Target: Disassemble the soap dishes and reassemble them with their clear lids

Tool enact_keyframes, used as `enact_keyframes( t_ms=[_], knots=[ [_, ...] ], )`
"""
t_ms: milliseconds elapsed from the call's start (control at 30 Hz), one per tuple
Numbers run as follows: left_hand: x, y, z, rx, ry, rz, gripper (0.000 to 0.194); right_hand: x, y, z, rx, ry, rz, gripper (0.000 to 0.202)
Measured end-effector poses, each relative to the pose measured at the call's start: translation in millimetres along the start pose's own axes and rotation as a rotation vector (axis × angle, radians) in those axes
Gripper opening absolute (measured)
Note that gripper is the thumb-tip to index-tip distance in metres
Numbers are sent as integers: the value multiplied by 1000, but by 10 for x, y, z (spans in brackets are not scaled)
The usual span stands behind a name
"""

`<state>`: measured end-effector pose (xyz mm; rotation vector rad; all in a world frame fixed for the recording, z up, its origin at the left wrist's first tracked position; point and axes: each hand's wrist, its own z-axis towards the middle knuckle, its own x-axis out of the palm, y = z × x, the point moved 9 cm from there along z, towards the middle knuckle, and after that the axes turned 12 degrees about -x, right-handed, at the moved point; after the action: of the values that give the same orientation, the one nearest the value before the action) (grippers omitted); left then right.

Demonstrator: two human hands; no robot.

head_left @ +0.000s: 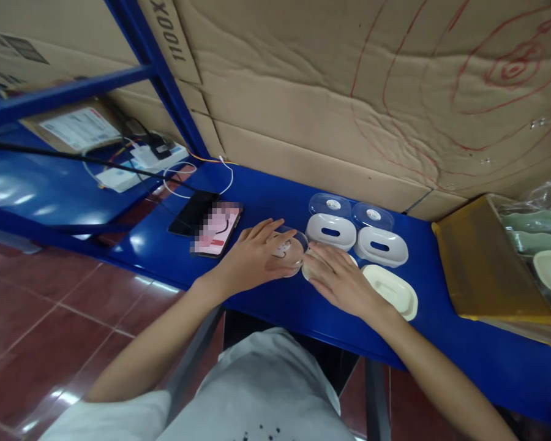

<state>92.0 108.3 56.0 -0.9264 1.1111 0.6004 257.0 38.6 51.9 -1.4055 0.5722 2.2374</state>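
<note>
My left hand (259, 254) is over a clear oval plastic lid (298, 239) with a small printed face, its thumb and fingers round the lid's edges. Just to the right, my right hand (340, 272) grips a cream oval tray (351, 260) from above and covers most of it. The two hands nearly meet. A second cream tray (392, 291) lies beside my right wrist. Behind the hands sit two white oval covers with slots, a left one (330, 231) and a right one (380, 245). Two more clear lids (329, 204) with round stickers lie beyond them.
A phone (223, 229) with a lit screen and a black flat object (193, 211) are at left, near white cables. An open carton (491, 263) with green and cream pieces stands at right. Cardboard (303, 92) walls the back; a blue rack post (179, 79) rises at left.
</note>
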Motion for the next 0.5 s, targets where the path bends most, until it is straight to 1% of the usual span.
enact_keyframes(
  t_ms=[133, 233, 333, 500],
  knots=[
    [-20, 37, -48, 31, -20, 9, 78, 44, 38, 166, 23, -24, -28, 66],
    [-9, 91, -85, 31, -16, 1, 78, 65, 30, 196, 41, -21, -24, 64],
    [7, 145, -111, 29, -31, -15, 79, 98, 42, 198, 37, 8, -11, 62],
    [53, 247, -136, 26, -15, -49, 77, 150, 104, 293, 24, 69, -5, 70]
  ],
)
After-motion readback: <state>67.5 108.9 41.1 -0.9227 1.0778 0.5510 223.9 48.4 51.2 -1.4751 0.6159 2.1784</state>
